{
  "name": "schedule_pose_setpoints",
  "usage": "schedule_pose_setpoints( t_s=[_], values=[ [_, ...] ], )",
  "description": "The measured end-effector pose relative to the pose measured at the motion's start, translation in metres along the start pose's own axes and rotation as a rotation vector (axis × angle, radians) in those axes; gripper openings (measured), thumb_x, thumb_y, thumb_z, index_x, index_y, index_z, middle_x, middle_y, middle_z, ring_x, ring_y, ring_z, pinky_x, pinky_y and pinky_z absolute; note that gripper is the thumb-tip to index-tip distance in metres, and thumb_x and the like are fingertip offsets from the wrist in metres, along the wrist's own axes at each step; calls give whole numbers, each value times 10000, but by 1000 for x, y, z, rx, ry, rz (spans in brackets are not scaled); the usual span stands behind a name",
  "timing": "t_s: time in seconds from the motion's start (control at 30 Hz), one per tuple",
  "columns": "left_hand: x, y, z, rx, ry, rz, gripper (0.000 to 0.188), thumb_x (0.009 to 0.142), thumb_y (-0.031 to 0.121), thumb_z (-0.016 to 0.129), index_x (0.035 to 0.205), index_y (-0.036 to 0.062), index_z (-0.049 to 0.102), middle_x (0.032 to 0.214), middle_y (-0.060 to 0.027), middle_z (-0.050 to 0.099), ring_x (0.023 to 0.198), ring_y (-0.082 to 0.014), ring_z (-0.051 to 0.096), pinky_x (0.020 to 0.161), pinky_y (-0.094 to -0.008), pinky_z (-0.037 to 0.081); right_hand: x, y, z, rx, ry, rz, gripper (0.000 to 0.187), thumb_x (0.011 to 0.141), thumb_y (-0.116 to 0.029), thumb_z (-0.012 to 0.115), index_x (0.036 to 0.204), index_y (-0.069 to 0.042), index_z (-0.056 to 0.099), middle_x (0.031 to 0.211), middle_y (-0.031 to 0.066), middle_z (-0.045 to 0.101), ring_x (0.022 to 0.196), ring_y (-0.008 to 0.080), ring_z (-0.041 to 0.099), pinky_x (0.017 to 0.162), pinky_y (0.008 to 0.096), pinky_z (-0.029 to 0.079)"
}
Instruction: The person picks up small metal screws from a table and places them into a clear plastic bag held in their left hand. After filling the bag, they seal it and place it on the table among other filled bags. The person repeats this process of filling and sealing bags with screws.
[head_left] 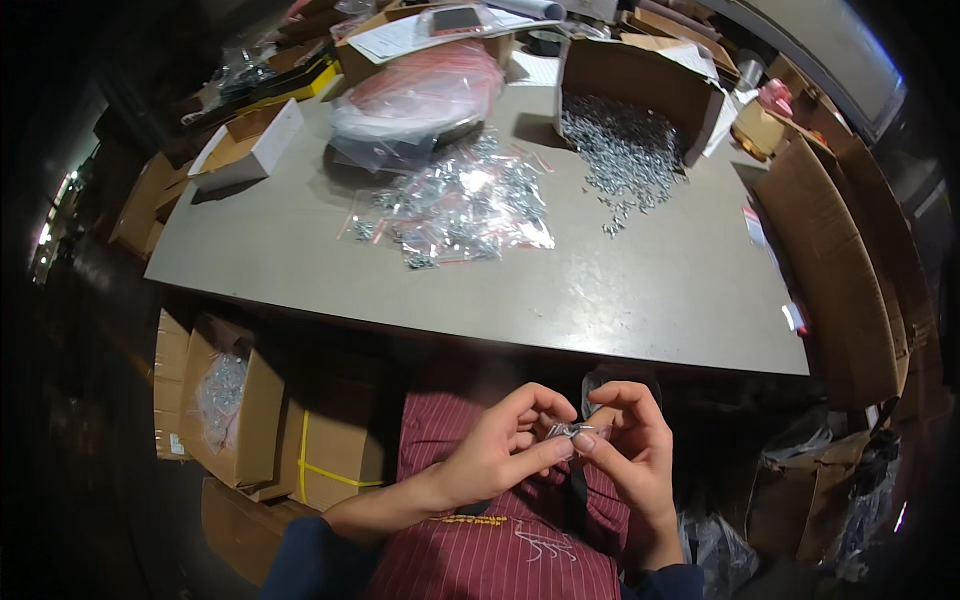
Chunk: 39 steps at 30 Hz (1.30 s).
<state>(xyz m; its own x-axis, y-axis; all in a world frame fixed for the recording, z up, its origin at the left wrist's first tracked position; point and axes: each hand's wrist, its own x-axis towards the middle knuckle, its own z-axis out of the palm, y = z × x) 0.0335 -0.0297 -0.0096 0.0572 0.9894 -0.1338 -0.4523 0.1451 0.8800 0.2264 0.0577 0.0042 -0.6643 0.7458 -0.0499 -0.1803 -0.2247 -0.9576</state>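
At the far left, below the bench, an open cardboard box is holding a clear plastic bag of metal pieces. Just above, on the bench's left end, a small white-sided box is standing open. Beside that box, flat cardboard is lying low down under a yellow strap. Further right, on the bench, a heap of clear plastic bags is slumping behind a pile of filled bags, which are glinting with small metal parts.

In front of the bench, over my dark red striped apron, I am curling my left hand nearly closed, pinching a small clear bag between thumb and fingers. The bag is sitting between my two hands, showing something metallic inside. My right hand is gripping its other side, thumb pressing, forefinger arching above. Beyond, on the bench, a tipped cardboard box is spilling loose metal parts. At far right, tall cardboard is leaning alongside.
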Motion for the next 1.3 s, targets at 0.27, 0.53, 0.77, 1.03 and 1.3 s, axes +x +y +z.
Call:
schedule_pose_setpoints(
  t_s=[0.27, 0.53, 0.77, 1.03, 1.3],
  values=[
    [-5, -2, -2, -27, 37, -46, 385, 1012, -16, 692, 1351, 2, 510, 1130, -82, 657, 957, -84, 659, 807, -239, 582, -18, 2, 9, -62, 25, 33, 521, 970, 60, 705, 1442, 15, 488, 1085, 102, 691, 947, 121, 666, 860, 277, 551],
    [-7, 2, -4, 57, 4, -13, 423, 976, -25, 659, 1375, -1, 522, 1159, -83, 647, 989, -99, 638, 830, -261, 558, -21, 3, 3, -63, 63, 51, 570, 915, 91, 690, 1441, 24, 480, 1041, 83, 685, 929, 117, 681, 823, 263, 557],
    [-7, 6, -3, 194, -9, -1, 375, 968, -11, 673, 1326, -6, 560, 1091, -77, 679, 974, -84, 647, 803, -227, 525, -25, -2, -1, -126, 21, 88, 596, 878, 89, 699, 1434, 18, 494, 994, 79, 684, 831, 112, 680, 747, 242, 551],
    [-7, 2, 0, 368, 0, 48, 297, 953, -15, 694, 1238, -9, 610, 1027, -53, 699, 934, -67, 666, 757, -212, 524, -27, -5, -5, -140, -32, 118, 584, 912, 63, 718, 1442, 33, 476, 982, 50, 682, 881, 80, 647, 769, 232, 509],
    [-6, 6, 3, 505, -10, 114, 241, 920, -17, 713, 1157, -22, 666, 1030, -57, 710, 906, -72, 677, 723, -218, 535, -28, -3, -4, -64, -22, 145, 642, 855, 43, 745, 1450, 26, 505, 975, 65, 692, 854, 95, 666, 746, 234, 535]
  ],
)
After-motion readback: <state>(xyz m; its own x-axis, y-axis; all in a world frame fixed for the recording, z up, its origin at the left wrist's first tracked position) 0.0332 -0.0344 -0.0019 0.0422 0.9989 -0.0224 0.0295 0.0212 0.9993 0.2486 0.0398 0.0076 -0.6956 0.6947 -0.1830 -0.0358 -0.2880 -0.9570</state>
